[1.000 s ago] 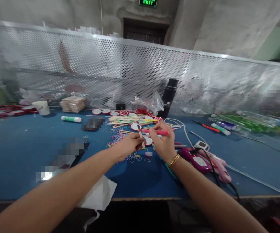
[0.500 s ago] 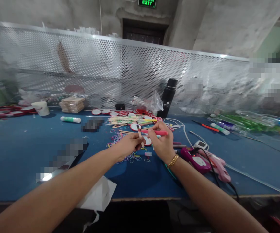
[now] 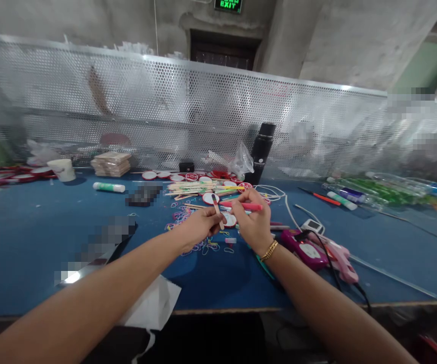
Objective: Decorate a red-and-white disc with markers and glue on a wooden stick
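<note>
My left hand (image 3: 199, 228) pinches a thin wooden stick (image 3: 217, 207) and holds it upright over the blue table (image 3: 32, 237). My right hand (image 3: 254, 220), with a gold bracelet at the wrist, grips a pink-red marker (image 3: 246, 206) lying sideways, its left end close to the stick. Beneath both hands lies a scatter of coloured rubber bands (image 3: 199, 245). Just beyond them are round red-and-white discs (image 3: 208, 197) and a pile of wooden sticks (image 3: 193, 187).
A pink glue gun (image 3: 319, 253) with a black cord lies right of my right hand. A black flask (image 3: 261, 151), a plastic bag (image 3: 243, 161), a glue stick (image 3: 109, 186), stacked wood pieces (image 3: 112, 163) and a white cup (image 3: 62, 169) stand further back. Perforated metal screen (image 3: 127, 101) behind.
The stick in my left hand has tilted slightly and its tip now sits a little higher. Both hands stay in nearly the same place.
</note>
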Demonstrator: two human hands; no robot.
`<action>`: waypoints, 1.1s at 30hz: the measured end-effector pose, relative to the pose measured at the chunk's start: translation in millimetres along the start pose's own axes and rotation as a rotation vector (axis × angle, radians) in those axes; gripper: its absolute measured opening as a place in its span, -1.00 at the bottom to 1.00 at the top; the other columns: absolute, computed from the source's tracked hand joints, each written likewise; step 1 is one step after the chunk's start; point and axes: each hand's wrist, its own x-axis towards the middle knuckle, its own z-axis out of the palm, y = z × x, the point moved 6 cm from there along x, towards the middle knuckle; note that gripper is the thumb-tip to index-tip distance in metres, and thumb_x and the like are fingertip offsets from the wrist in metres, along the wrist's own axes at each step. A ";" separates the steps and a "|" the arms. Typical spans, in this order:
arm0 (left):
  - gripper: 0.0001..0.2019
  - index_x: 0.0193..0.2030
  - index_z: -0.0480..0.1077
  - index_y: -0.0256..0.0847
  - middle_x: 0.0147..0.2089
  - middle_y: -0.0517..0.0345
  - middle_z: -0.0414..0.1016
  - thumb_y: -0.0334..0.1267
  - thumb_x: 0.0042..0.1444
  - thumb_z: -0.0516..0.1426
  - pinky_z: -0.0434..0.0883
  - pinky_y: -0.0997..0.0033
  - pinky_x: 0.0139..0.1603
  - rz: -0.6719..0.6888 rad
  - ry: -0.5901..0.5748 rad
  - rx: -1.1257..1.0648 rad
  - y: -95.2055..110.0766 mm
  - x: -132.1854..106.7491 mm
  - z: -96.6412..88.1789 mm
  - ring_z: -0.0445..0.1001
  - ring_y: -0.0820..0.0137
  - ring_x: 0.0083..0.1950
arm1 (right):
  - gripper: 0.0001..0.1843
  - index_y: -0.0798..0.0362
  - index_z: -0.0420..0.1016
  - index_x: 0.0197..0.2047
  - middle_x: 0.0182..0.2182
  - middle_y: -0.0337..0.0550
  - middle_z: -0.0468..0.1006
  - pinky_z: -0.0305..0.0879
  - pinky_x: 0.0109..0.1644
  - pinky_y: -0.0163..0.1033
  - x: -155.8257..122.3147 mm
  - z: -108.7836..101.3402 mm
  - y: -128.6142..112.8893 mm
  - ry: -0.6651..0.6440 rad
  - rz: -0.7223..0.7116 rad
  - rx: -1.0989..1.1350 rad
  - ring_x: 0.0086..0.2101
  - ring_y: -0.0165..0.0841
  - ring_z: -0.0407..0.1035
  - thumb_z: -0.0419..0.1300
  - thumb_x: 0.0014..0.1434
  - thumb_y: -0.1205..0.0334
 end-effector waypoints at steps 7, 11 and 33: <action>-0.76 -0.50 0.24 -0.21 -0.64 0.31 0.19 -0.26 0.20 0.04 0.01 0.51 -0.55 -0.003 -0.013 -0.039 1.0 -0.3 3.0 0.06 0.57 -0.62 | -0.83 0.00 0.30 -0.45 -0.53 -0.31 0.39 0.25 -0.32 -0.22 -1.4 5.4 -0.4 -0.067 0.023 0.040 -0.47 -0.38 0.32 0.14 0.18 0.34; -0.76 -0.51 0.22 -0.21 -0.63 0.30 0.20 -0.23 0.17 0.07 0.01 0.52 -0.55 0.006 -0.019 -0.034 -0.4 1.0 2.1 0.05 0.57 -0.61 | -0.80 0.01 0.29 -0.48 -0.53 -0.31 0.38 0.23 -0.31 -0.22 -0.2 2.0 0.2 -0.020 0.007 0.004 -0.46 -0.39 0.30 0.14 0.16 0.36; -0.76 -0.49 0.23 -0.21 -0.63 0.30 0.19 -0.27 0.22 0.04 0.02 0.52 -0.56 -0.016 -0.013 -0.037 -0.6 -0.5 3.2 0.04 0.57 -0.62 | -0.81 0.00 0.29 -0.48 -0.53 -0.30 0.39 0.23 -0.29 -0.21 0.1 1.9 -1.0 -0.020 0.002 0.009 -0.46 -0.37 0.31 0.14 0.17 0.34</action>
